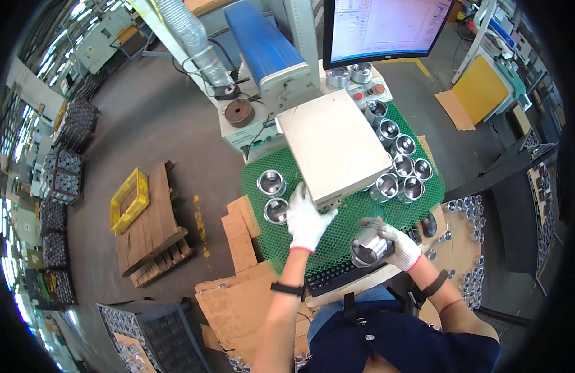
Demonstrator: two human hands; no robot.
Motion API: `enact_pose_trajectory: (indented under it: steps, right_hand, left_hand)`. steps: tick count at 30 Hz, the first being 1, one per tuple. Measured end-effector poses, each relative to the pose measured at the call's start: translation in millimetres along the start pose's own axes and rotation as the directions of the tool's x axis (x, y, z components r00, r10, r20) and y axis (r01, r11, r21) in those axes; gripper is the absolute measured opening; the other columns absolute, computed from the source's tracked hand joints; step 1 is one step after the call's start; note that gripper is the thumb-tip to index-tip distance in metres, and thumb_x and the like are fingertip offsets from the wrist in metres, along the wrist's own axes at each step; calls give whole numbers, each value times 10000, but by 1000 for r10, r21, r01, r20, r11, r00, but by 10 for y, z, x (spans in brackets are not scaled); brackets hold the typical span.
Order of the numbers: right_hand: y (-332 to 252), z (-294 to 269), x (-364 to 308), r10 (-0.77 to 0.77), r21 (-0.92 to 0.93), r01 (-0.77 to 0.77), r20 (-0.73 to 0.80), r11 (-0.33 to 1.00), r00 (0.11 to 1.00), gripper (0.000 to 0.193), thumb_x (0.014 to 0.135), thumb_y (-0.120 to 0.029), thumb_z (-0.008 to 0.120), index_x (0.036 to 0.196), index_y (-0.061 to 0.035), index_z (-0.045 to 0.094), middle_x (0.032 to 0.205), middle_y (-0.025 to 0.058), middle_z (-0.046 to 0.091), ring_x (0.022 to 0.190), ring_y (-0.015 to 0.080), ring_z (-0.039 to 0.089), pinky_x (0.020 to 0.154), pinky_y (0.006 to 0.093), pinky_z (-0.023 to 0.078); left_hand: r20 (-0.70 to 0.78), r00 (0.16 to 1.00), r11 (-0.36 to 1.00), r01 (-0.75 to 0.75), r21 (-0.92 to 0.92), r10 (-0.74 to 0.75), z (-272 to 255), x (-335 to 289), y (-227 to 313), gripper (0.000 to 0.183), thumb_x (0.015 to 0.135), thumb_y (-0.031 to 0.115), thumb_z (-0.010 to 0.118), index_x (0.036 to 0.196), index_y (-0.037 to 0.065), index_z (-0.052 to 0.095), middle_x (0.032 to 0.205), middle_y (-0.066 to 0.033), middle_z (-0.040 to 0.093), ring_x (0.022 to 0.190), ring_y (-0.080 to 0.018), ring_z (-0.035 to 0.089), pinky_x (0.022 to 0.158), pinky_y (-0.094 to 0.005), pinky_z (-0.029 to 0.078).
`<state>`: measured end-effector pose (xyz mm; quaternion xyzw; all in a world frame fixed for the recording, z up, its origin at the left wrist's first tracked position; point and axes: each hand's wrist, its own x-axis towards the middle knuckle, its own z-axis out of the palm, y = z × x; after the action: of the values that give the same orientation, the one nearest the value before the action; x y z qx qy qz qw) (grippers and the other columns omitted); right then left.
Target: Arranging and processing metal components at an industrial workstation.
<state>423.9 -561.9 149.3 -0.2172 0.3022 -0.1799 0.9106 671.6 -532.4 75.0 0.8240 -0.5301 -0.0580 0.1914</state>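
My right hand (398, 246), in a white knit glove, is closed around a shiny metal piston (369, 246), tilted over the front of the green mesh mat (343, 233). My left hand (306, 219), also gloved, is at the near left corner of a large beige box (337, 140). Its thumb is spread to the right and its fingers point up along the box's side; whether they press on it I cannot tell. Left of that hand stand two pistons, one (276, 211) close to it and another (272, 183) behind. Several more pistons (404, 165) stand right of the box.
A blue-topped machine head (262, 43) rises behind the box, beside a monitor (387, 28). A keyboard (331, 280) lies at the near edge, with a mouse (429, 225) to the right. Left on the floor, a yellow crate (129, 200) rests on a wooden pallet (154, 227).
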Motion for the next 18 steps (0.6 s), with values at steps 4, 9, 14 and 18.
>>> enact_pose_trajectory:
  steps: [4,9,14,18]
  right_hand:
    - [-19,341,163,120,-89,-110,122,990,985,756,858,-364,719,1457,-27,403,1298,144,597,1190,251,608,1042,396,495]
    - [-61,-167,228,151,37,-148,-100,988,984,762,851,-262,741,1478,-32,373,1296,156,597,1190,269,610,1064,418,481]
    - [-72,130,880,-341,-969,-46,-129,242,931,929,683,-293,891,1429,-10,414,1308,165,597,1160,285,624,980,374,524]
    - [57,153,1552,-228,-787,126,322,-604,919,725,856,-517,667,1412,-94,472,1383,131,555,1179,305,597,1023,416,490]
  left_hand:
    - [92,992,613,125,-780,-86,1313,105,-1012,764,739,372,826,1371,68,523,1234,-132,668,1011,-304,691,885,-387,562]
    - [64,952,805,289,-519,-301,403,410,-98,469,899,288,660,1269,11,579,1130,-202,666,1016,-337,671,909,-404,539]
    - [4,875,335,190,-923,-484,-476,-470,-363,900,643,197,887,1381,-54,438,1231,-144,578,1138,-240,577,1005,-338,469]
    - [168,818,232,343,-910,-551,-595,-1452,-546,880,672,184,885,1390,-53,436,1236,-148,581,1120,-211,584,990,-338,483]
